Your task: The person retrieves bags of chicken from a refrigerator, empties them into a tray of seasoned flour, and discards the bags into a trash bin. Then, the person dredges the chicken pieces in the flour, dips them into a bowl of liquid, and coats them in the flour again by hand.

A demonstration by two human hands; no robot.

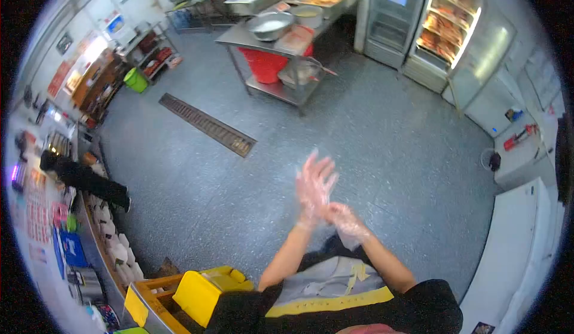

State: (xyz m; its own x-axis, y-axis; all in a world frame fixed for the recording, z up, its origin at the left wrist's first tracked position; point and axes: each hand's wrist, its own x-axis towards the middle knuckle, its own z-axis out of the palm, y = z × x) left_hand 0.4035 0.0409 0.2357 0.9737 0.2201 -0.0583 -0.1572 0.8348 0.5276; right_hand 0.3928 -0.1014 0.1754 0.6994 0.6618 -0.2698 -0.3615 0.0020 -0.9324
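Both of my hands wear clear plastic gloves, out in front of a grey apron [329,280] with a yellow band. My left hand [317,187] or right cannot be assumed from the arms crossing; the arm from the left side ends in my left hand, raised with its fingers spread. From the right side comes my right hand [347,220], its fingers bent against the glove at the other hand's wrist. The two hands touch there.
A steel table [281,92] with a metal bowl [271,25] and a red tub [263,65] stands ahead. A floor drain [206,123] runs left of centre. A yellow bin [203,295] is at lower left, a white chest [508,250] at right. A person [84,178] stands far left.
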